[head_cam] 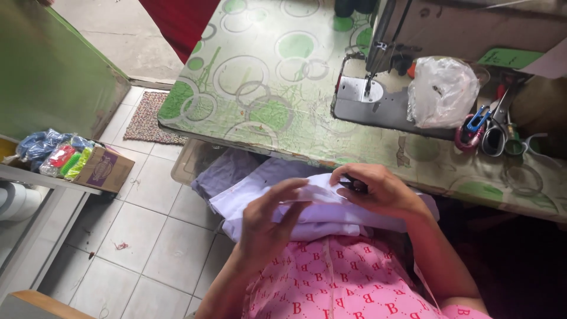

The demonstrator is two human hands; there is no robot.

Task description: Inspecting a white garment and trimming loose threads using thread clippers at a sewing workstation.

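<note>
Right now we hold a pale lilac-white piece of fabric (pixel 322 204) in our lap, just below the near edge of the sewing table (pixel 260 71). Our left hand (pixel 266 221) lies on top of the cloth with the fingers curled, thumb and forefinger pinching a folded edge. Our right hand (pixel 378 189) meets it from the other side, closed over the same edge and gripping a small dark tool (pixel 353 185), perhaps a thread snipper; too little of it shows to be sure. The folded edge runs roughly left to right between both hands, so the tool's tip sits just beside the left fingertips, nearly touching. The right hand is the nearer to the working spot.

Up on the table stand the sewing machine (pixel 378 88), a crumpled clear plastic bag (pixel 442 91) and scissors (pixel 493 127), well apart from the hands.
</note>
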